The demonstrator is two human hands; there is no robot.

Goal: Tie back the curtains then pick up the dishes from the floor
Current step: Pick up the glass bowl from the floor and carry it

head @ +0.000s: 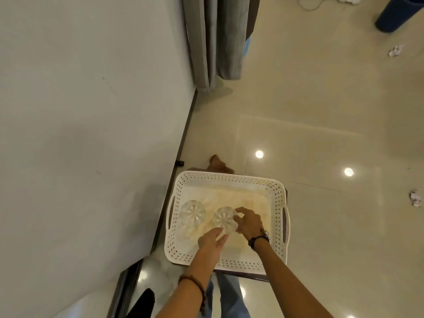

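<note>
The right hand (pixel 249 223) is closing its fingers around the side of a clear glass (pixel 224 222) and setting it down inside the white basket (pixel 281 191), while the left hand (pixel 212 243) is resting with loosely spread fingers against the near side of that same glass, steadying it rather than gripping. A second glass (pixel 192 214) is already standing in the basket, just beside the first and nearer the basket's left wall. To do this step well, the person should be lowering the held glass straight down so its base lands flat on the basket's floor, keeping a small gap from the second glass so the two do not knock together. The right fingers should be opening only once the glass is standing firm, and the left hand should be lifting away without brushing either rim. The gray curtain (pixel 220 37) is hanging gathered against the wall well beyond the basket's far edge; whether a tie is holding it cannot be told.
</note>
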